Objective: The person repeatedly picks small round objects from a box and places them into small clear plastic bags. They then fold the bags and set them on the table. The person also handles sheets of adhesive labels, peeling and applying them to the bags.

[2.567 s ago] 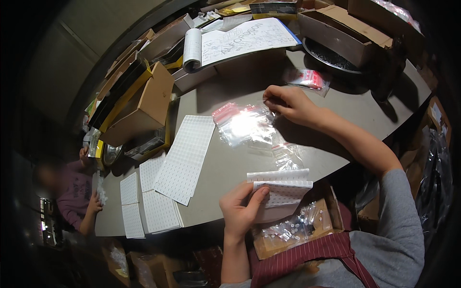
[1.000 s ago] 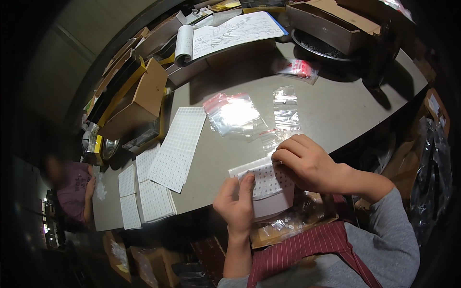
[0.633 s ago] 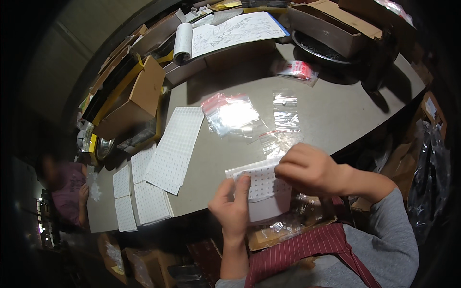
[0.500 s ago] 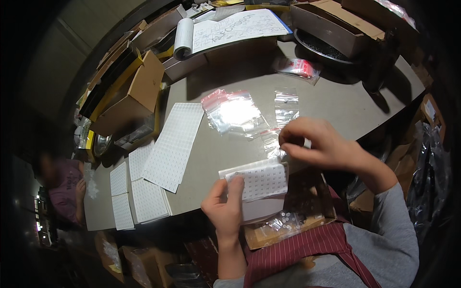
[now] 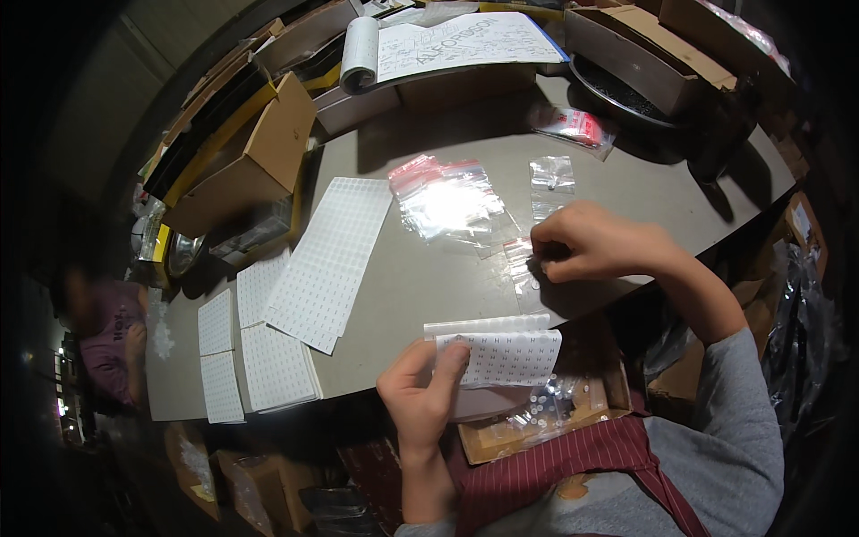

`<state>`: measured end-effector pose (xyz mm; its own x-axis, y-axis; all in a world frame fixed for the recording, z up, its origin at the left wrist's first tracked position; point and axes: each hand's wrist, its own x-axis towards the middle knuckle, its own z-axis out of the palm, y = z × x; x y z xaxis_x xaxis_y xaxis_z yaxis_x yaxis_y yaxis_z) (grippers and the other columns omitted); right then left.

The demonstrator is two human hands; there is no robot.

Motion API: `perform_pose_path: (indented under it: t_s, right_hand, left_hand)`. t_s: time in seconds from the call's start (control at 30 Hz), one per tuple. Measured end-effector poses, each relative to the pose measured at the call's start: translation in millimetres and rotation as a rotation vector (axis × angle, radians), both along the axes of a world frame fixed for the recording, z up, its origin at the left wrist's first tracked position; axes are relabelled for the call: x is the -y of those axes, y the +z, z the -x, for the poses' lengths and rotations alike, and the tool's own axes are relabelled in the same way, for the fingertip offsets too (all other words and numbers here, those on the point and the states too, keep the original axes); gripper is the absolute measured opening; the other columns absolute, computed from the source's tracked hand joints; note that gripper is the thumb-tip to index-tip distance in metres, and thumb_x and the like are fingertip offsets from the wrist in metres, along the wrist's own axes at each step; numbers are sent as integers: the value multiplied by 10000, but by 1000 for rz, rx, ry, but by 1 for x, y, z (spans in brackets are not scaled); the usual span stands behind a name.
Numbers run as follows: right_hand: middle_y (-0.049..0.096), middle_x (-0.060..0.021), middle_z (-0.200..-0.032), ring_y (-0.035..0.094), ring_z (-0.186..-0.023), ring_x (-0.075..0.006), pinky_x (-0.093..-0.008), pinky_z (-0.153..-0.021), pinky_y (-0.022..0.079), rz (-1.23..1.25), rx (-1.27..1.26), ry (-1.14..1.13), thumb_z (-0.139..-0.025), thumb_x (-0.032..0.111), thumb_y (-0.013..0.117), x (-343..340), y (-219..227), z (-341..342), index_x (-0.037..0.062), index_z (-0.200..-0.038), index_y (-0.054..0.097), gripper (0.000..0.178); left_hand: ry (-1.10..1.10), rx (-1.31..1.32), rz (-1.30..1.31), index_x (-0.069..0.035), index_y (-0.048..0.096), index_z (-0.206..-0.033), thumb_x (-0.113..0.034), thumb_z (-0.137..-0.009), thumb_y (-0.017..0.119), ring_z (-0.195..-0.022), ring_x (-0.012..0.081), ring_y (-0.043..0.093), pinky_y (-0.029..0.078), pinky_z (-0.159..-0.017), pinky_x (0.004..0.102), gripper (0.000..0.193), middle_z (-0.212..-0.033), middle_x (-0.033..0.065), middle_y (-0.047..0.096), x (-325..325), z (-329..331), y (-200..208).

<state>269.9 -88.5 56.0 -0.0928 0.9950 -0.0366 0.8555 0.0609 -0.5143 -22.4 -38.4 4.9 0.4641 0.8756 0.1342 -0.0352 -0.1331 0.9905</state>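
Observation:
My left hand pinches a folded white sheet of stickers with rows of small printed marks, thumb on top, above the table's near edge. My right hand is closed, its fingertips down at a small clear zip bag on the table. Whatever lies between those fingertips is hidden. Farther back, another small zip bag lies in line with it. To the left, a pile of clear zip bags with red seals glares under the light.
Several sticker sheets lie on the left of the grey table. Below my hands sits a cardboard box holding small bags and round pieces. Boxes, a paper pad and a black bowl line the back. Another person is at far left.
My right hand has moved from just above the sticker sheet to the small bag, its fingers closing together. The left hand keeps hold of the sheet. The whole view has shifted slightly.

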Motion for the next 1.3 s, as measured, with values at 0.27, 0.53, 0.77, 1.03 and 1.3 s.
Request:
perform_pose_path:
  t_s: [0.27, 0.53, 0.77, 1.03, 1.3]
  right_hand:
    - [669, -202, -847, 659, -842, -395, -472, -752, 513, 17, 240, -102, -856, 288, 760, 16, -4, -2, -14, -937, 650, 332]
    - [620, -143, -889, 637, -862, -323, -420, -750, 515, -95, -44, 105, -869, 145, 721, 43, 26, 20, 26, -989, 612, 201]
    - [592, -130, -997, 584, -957, -331, -419, -824, 491, -417, 20, 157, -720, 55, 758, 47, -1, 49, 22, -1024, 569, 359]
    - [560, -118, -923, 566, -882, -323, -402, -787, 477, -677, 98, 120, -622, 93, 729, 41, -28, 51, 28, -951, 574, 369]
    - [611, -101, -950, 607, -895, -292, -368, -781, 501, -717, 22, 2, -723, 71, 695, 37, -20, 21, 62, -995, 656, 275]
  left_hand:
    - [2, 178, 104, 83, 736, -1008, -19, -916, 720, -772, 70, 595, 465, -694, 221, 139, -867, 18, 698, 1, -2, 4]
    - [117, 196, 66, 63, 721, -953, -84, -925, 741, -711, 60, 564, 425, -674, 201, 151, -802, 15, 679, 6, -9, -4]
    - [139, 83, -85, 46, 714, -943, -83, -942, 743, -709, 45, 551, 421, -662, 194, 133, -794, -4, 665, 9, -17, -11]
    - [150, 88, -51, 56, 723, -970, -78, -938, 742, -733, 52, 564, 437, -685, 195, 139, -815, 3, 672, 9, -22, -7]
    - [130, 91, 60, 70, 687, -886, -79, -934, 741, -738, 48, 526, 424, -670, 199, 165, -788, -26, 632, -11, -37, -1]
